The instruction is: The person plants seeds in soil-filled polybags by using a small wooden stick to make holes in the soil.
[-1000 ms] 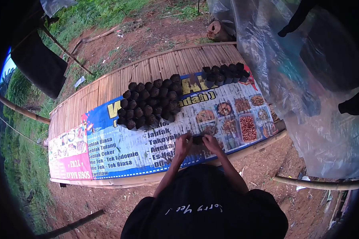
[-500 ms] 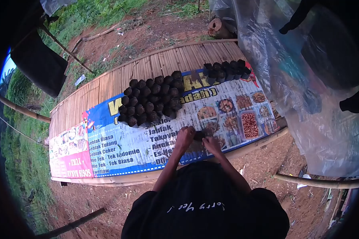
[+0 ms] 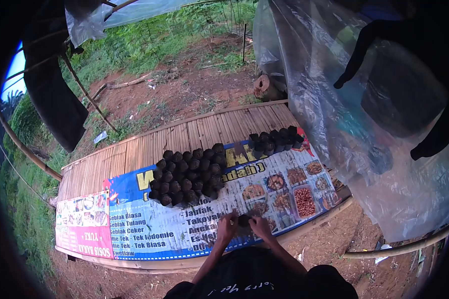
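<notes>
Between my two hands, close to the near edge of the table, is a small black plastic seedling bag (image 3: 243, 221). My left hand (image 3: 228, 224) has its fingers closed at the bag's left side. At the right side, my right hand (image 3: 259, 225) pinches it with curled fingers. What lies inside the bag is too dark to make out. Beyond my left hand, a block of several similar black bags (image 3: 187, 177), apparently soil-filled, stands packed upright on the banner. A smaller group of black bags (image 3: 274, 140) stands farther back on the right.
A printed food banner (image 3: 144, 239) covers much of the bamboo-slat table (image 3: 134, 155). Clear plastic sheeting (image 3: 314, 99) hangs along the right. A bamboo pole (image 3: 399, 248) lies low at right. A cut log (image 3: 268, 88) rests behind the table, on bare soil.
My head view has tilted up, so the table and hands sit lower and more of the field shows. Both hands stay at the small black bag, closer around it.
</notes>
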### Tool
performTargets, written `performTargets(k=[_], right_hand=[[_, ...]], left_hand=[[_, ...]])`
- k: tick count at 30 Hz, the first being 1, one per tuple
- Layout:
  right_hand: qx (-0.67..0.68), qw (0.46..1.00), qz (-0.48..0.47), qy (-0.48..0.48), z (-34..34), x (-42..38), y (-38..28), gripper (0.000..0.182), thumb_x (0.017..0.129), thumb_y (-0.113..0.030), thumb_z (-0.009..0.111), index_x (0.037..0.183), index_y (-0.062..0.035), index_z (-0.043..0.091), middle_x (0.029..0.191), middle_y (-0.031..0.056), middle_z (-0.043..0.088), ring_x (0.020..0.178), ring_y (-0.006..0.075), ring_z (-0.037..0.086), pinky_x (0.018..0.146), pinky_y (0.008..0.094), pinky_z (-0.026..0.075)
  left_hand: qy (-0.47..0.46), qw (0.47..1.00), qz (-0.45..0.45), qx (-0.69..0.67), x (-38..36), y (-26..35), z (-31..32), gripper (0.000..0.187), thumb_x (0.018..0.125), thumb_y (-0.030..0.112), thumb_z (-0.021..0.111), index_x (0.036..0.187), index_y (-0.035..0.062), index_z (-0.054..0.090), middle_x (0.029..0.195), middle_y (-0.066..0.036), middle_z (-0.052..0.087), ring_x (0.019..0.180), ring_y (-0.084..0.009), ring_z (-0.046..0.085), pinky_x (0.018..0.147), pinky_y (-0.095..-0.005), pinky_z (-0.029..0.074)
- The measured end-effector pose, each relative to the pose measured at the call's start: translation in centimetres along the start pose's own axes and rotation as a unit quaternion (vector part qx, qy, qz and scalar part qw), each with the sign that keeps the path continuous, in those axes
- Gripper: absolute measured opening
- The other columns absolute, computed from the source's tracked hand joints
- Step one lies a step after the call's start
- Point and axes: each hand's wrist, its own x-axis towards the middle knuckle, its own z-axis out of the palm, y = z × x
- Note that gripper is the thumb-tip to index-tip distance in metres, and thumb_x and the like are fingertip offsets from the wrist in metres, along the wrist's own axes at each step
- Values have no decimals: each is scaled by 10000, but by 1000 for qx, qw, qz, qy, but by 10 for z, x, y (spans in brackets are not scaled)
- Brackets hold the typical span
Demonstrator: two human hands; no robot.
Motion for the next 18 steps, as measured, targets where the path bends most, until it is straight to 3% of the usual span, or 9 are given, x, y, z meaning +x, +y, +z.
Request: performTargets(k=[5,8,9,11,18], right_hand=[[-34,999,18,-14,1,-1,0,352,812,-368,579,852,-31,676,762,220,645,771,399,636,686,462,503],[-31,999,-27,4,5,-1,8,353,809,-375,577,850,-40,681,767,217,647,771,399,636,681,466,503],[-36,999,-8,-33,2,-1,8,391,828,-395,532,893,-40,685,865,232,656,840,416,629,759,482,498],[-39,998,1,-45,1,-2,8,389,830,-392,531,889,-39,685,852,235,654,831,416,628,753,484,496],[-76,997,-31,-14,6,-3,8,375,829,-389,546,814,-37,677,761,209,649,748,403,635,677,486,497]], left_hand=[[7,1000,27,2,-2,-18,7,117,781,97,645,833,-8,640,817,-187,650,799,-348,636,721,-419,496],[28,998,60,6,-6,-15,7,115,775,109,666,829,9,648,810,-167,666,754,-312,664,679,-394,513],[23,999,40,-1,-7,-16,7,117,773,101,661,830,0,643,802,-175,659,766,-333,650,698,-408,506],[11,1000,1,-6,-10,-20,11,116,768,96,662,826,-2,638,786,-185,651,772,-358,636,713,-427,499],[-20,999,31,3,-11,-22,7,124,768,102,657,830,-2,628,789,-186,647,757,-368,630,695,-450,495]])
